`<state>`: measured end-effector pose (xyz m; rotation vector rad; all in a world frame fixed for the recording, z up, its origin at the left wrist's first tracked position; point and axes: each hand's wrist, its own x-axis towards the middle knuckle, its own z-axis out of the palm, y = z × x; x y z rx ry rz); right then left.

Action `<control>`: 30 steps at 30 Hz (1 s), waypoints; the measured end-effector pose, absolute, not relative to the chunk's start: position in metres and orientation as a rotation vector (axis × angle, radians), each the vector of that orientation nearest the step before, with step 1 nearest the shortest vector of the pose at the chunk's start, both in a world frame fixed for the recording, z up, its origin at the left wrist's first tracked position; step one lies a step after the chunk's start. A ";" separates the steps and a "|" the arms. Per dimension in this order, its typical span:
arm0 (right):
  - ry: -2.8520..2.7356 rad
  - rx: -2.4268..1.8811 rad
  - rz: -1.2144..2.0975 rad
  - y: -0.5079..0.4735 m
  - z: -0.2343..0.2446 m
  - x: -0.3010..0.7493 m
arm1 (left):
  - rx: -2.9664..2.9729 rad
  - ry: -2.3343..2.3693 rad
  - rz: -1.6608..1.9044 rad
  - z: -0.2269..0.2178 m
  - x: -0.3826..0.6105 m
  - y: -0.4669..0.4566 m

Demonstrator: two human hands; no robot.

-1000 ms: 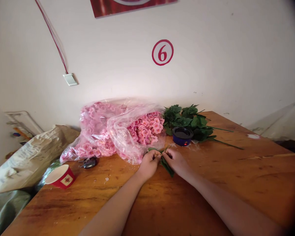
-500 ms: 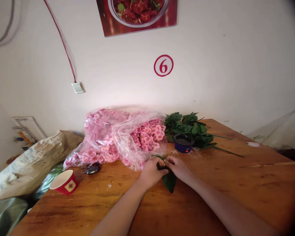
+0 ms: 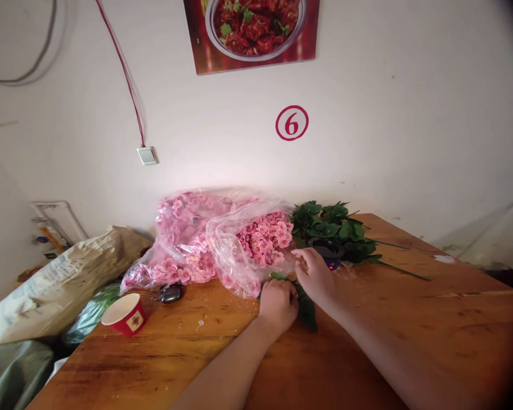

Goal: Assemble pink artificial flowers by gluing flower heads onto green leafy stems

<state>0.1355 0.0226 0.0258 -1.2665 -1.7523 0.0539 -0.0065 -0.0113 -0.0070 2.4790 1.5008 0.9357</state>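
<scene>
One clenched left hand (image 3: 277,306) and one open right hand (image 3: 314,276) work over the wooden table (image 3: 410,324); the left fingers curl tightly round a green sprig (image 3: 306,308), which spreads out to their right onto the tabletop; the right fingers are loose and released, just beside the pot (image 3: 328,252), apparently grasping nothing; the sprig lies just in front of the bag (image 3: 260,239) of pink blossoms, near the leafy stems (image 3: 329,225); a firm, low hold suits such fiddly work, keeping the sprig steady and clear of the crumpled plastic; exactly what the hidden fingertips pinch cannot be told.
</scene>
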 end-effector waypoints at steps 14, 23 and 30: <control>-1.803 -1.390 0.357 0.070 0.033 0.131 | 2.372 1.427 1.057 -0.014 -0.006 -0.011; -0.988 -0.863 1.375 0.013 0.012 0.147 | 1.907 1.114 1.164 -0.015 -0.010 0.003; -1.146 -0.982 1.287 0.016 0.007 0.137 | 1.694 1.044 1.242 -0.009 -0.012 0.003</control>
